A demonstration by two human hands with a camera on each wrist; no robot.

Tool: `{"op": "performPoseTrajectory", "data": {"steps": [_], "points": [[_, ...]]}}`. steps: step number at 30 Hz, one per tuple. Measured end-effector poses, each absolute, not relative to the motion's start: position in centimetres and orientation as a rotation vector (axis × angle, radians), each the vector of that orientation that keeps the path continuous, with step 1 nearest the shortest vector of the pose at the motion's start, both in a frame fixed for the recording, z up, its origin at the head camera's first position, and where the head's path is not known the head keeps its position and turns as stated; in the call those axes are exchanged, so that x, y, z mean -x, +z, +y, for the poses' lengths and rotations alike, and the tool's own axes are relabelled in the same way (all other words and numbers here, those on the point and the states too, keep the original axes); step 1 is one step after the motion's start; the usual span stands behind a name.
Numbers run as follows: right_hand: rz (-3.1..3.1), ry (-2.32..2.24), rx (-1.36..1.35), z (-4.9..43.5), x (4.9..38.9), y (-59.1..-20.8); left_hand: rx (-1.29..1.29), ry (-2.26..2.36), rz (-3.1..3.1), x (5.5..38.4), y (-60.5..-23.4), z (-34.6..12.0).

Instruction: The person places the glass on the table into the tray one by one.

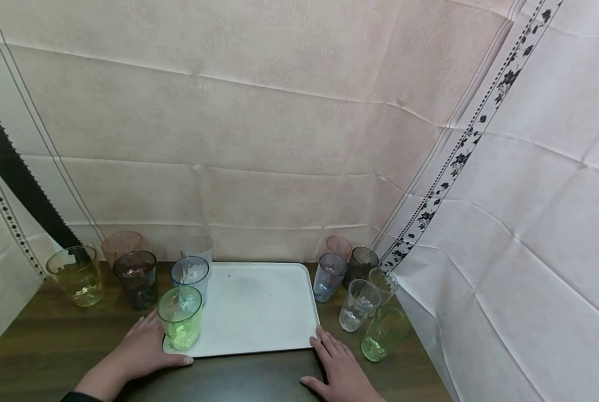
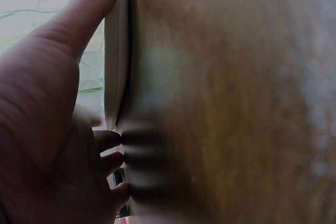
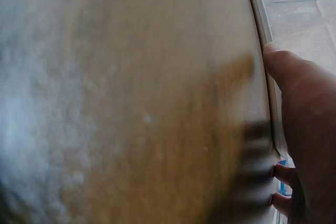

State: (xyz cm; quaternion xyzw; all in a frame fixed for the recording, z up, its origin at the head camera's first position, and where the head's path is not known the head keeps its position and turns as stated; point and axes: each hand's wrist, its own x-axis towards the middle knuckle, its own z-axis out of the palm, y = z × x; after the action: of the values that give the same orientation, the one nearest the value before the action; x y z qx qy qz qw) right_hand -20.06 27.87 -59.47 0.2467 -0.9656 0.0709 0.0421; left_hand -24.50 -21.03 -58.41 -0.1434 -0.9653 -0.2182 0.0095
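A white rectangular tray [image 1: 264,307] lies on the wooden table. At its front left corner rests my left hand [image 1: 141,349], fingers extended along the side and thumb against the front edge. My right hand [image 1: 340,365] is at the front right corner, its fingertips touching the tray and its thumb spread apart. On the tray's left end stands a green glass [image 1: 181,324], with a blue-tinted glass [image 1: 191,273] behind it. Further back is a clear glass [image 1: 199,245], its base hidden. In both wrist views the thumb lies at the tray's rim.
Left of the tray stand a yellow glass [image 1: 78,282], a dark glass [image 1: 137,282] and a pink glass [image 1: 120,243]. To the right are a bluish glass [image 1: 328,279], a brownish dark glass [image 1: 361,265], a reddish glass [image 1: 338,245], clear glasses [image 1: 358,307] and another green glass [image 1: 382,335]. Cloth [image 1: 279,139] hangs behind.
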Motion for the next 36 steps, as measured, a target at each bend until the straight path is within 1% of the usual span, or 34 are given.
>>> {"op": "performPoseTrajectory", "data": {"steps": [15,24,28,36], "points": [[-2.936,0.236,-0.783,27.7,20.1,-59.1,0.422,-0.687,-3.043,24.4,-58.1,-21.4],[-2.888,0.293,-0.744,28.3,19.6,-59.0,0.419,-0.715,-3.078,24.3,-58.0,-21.0],[-2.776,0.338,-0.703,28.8,19.0,-57.4,0.416,-0.732,-3.076,24.4,-58.0,-20.9],[-2.398,0.353,-0.713,30.2,18.2,-52.8,0.403,-0.732,-3.099,24.6,-58.1,-21.1]]}}
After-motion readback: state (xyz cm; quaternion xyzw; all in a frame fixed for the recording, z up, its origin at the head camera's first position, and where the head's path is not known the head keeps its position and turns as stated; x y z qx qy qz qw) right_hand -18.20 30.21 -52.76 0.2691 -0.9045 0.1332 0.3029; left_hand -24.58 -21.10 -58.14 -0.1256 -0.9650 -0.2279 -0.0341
